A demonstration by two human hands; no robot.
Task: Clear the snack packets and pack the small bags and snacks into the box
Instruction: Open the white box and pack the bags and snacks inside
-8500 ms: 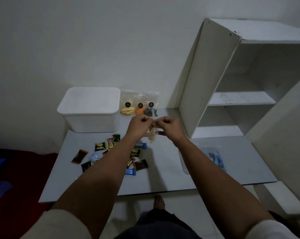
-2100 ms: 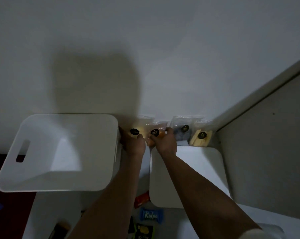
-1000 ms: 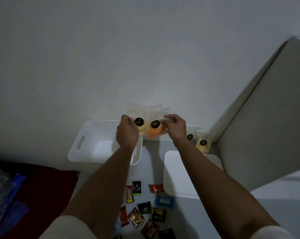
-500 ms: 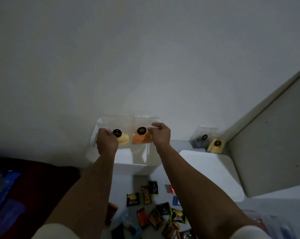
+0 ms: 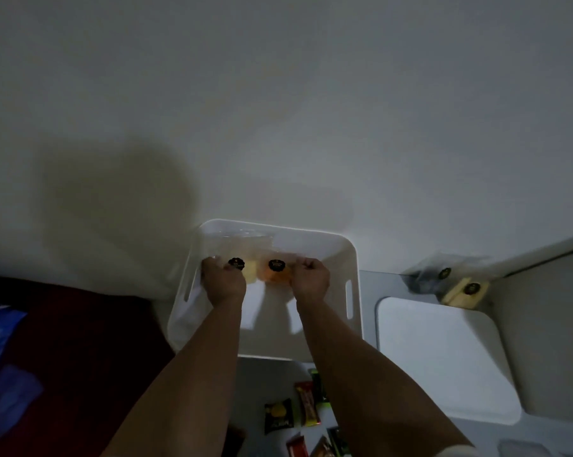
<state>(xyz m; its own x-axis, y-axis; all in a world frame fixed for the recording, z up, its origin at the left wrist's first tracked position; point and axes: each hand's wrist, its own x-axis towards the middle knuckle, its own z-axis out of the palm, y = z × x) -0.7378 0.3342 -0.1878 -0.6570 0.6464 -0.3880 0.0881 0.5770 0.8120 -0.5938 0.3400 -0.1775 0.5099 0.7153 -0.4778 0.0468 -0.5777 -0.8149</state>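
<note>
Lowering into the white box [image 5: 352, 258], two small clear bags [image 5: 258, 270] are pinched — one edge by the left hand [image 5: 224, 282], the other by the right hand [image 5: 310, 280]. Release is judged next; two more bags [image 5: 456, 285] wait rightward — snack packets [image 5: 298, 413] lie below

A plain white wall [image 5: 278, 94] is filling most of the view above the grip, dimly lit and carrying a broad soft shadow [image 5: 113, 199] up and to the left. Right of the grip, a white shelf unit's side panel [image 5: 542, 324] is meeting the wall, while a dark red surface [image 5: 64, 324] is lying low to the left.
</note>
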